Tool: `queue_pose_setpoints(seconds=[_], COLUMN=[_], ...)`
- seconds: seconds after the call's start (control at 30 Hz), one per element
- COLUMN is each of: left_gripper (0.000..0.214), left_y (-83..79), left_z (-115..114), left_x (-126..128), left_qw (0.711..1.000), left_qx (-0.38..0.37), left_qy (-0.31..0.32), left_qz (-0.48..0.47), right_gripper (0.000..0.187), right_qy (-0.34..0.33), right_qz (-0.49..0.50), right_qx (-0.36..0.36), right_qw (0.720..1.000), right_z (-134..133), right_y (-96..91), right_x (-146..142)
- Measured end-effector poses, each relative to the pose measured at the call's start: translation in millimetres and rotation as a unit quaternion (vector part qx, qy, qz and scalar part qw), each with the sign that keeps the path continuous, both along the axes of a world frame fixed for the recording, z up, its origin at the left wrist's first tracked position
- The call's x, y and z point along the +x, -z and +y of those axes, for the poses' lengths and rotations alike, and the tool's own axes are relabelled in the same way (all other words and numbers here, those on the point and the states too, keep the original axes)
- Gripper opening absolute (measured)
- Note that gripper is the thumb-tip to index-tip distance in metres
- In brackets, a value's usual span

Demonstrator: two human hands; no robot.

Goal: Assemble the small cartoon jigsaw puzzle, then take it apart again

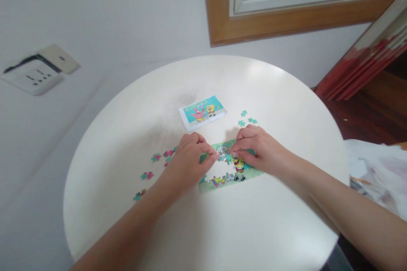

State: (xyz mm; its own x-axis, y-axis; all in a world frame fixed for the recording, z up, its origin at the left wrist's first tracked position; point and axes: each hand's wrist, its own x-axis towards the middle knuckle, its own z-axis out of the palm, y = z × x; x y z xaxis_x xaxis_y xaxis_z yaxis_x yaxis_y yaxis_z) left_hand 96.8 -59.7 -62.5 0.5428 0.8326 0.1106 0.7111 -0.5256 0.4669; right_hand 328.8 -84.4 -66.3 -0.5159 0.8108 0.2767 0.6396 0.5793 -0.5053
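Nearby lie loose pieces and a card; both hands, nearly pinched, grip unclear, partly cover the puzzle.

The puzzle is teal and cartoon-printed; the table is plain white

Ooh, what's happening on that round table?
A person has both hands at a partly built jigsaw puzzle, which has a gap in it. The left hand and right hand have their fingertips close together there; any piece they hold is too small to make out. Loose pieces lie to the left, and a picture card lies beyond.
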Motion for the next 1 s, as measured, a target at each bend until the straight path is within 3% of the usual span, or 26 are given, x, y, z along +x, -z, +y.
queue_pose_setpoints(seconds=[0.57, 1.0], left_gripper=[0.017, 0.018], left_y=[-4.9, -2.5], left_z=[-4.9, -1.5], left_x=[2.1, -3.8], left_qw=[1.0, 0.999], left_qx=[-0.006, -0.009], left_qy=[-0.002, 0.038], left_qz=[0.03, 0.024], right_gripper=[0.019, 0.02], right_qy=[-0.012, -0.018], right_qz=[-0.04, -0.039], right_qx=[-0.007, -0.006], right_qw=[0.999, 0.999], right_z=[-2.3, -2.0], right_y=[-0.5, 0.9], right_x=[-2.2, -3.0])
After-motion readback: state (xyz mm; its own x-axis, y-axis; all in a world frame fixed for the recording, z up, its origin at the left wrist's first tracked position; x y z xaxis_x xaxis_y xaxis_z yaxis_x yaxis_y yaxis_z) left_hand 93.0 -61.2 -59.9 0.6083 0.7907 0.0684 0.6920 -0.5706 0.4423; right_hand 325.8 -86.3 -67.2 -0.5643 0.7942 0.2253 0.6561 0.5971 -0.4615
